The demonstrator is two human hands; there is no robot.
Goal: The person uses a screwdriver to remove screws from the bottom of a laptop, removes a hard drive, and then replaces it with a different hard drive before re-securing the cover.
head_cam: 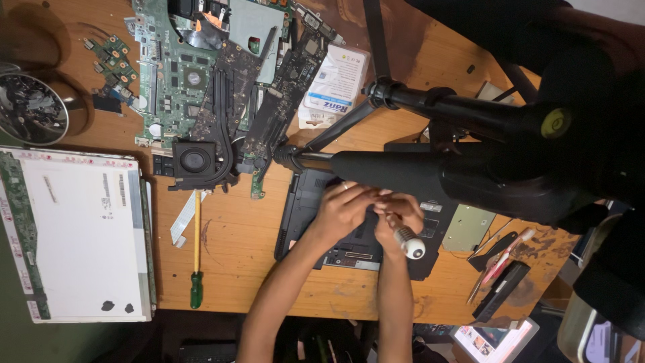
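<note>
Spreading across most of the view is a scuffed orange-brown wooden worktop (269, 269), and a thick black tripod (470, 168) with padded legs stands over its right half, one leg crossing just above the hands. At the far left lies a pale grey flat display panel (80, 235) with a green strip along one edge, well apart from the work. Above the middle sit a green laptop motherboard (181, 74) and, touching its lower edge, a black cooling fan with copper heat pipes (198, 158).

Below the tripod leg lies the black plastic laptop base (316, 222), its long axis running left to right across the worktop, directly under both hands. The left hand (342, 212) rests on top of the base, fingers curled and pressed against it and against the other hand; whether they pinch anything small I cannot tell. The right hand (396, 218) is closed around a screwdriver with a ribbed white-and-black handle (408, 243), gripping it firmly. The handle's round end points toward the camera and the shaft runs away and down into the base, hidden behind the fingers, so the tip meets the base just where the two hands touch.

A green-handled yellow-shafted screwdriver (196, 255) lies left of the base, near a white flat ribbon cable (181, 218), untouched and nearer the left arm.
</note>
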